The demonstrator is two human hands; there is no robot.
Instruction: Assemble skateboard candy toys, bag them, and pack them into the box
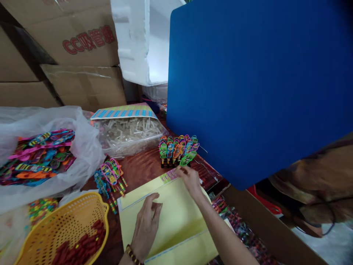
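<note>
My right hand [190,178] pinches a green plastic skateboard-shaped toy [188,158] in front of a black rack [166,165]. The rack holds several upright skateboard-shaped toys [178,149] on sticks, in green, blue, orange and pink. Below it lies a yellow card sheet [176,206] with folded edges and a printed pink-and-green strip [168,176]. Over the left part of that sheet hovers my left hand [146,221], fingers loosely curved, thumb and forefinger apart, nothing visible between them. A few more toys on candy-filled sticks [112,175] lie on the table to the left.
A yellow basket [103,217] holds dark red pieces. Behind it, a white plastic bag [85,136] contains many loose toys. A clear box [132,147] is full of short tubes. A large blue panel [248,92] leans over the right side; cardboard boxes [85,84] are stacked behind.
</note>
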